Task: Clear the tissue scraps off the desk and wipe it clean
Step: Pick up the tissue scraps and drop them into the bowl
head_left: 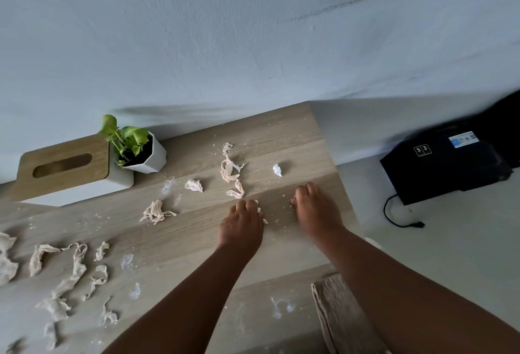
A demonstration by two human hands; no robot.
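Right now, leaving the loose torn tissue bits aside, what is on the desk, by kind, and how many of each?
Tissue box: 1
Potted plant: 1
Folded cloth: 1
Hands: 2, the left hand curled over a tissue scrap, the right hand with fingertips down on the wood
Total: 5

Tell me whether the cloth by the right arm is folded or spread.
Folded: the cloth lies as a narrow layered strip at the desk's near edge.
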